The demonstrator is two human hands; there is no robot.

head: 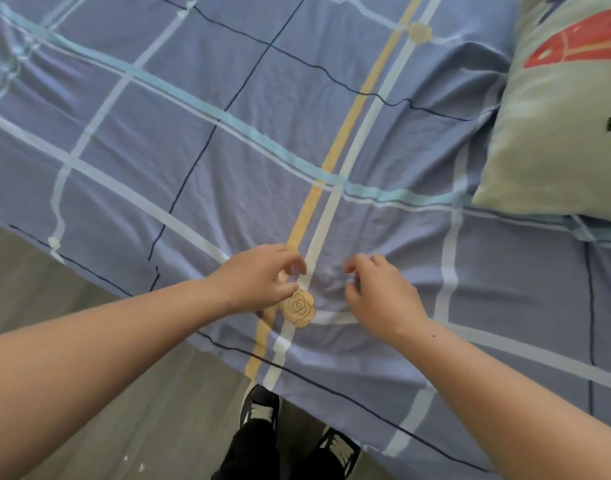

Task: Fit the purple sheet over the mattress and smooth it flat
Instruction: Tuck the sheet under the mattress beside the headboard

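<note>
Sheet edge overhangs nr shoes | L hand, R hand – curled atop

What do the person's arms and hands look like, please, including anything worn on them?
The left forearm and right forearm are bare, with no sleeves in view. The left hand and right hand show no gloves, rings, watch or bracelet. A small dark spot sits on the right forearm near the wrist.

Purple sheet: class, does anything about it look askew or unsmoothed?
Yes. The purple sheet is puckered between the left hand and right hand, and creases fan out beside the pillow, bending its stripes.
</note>
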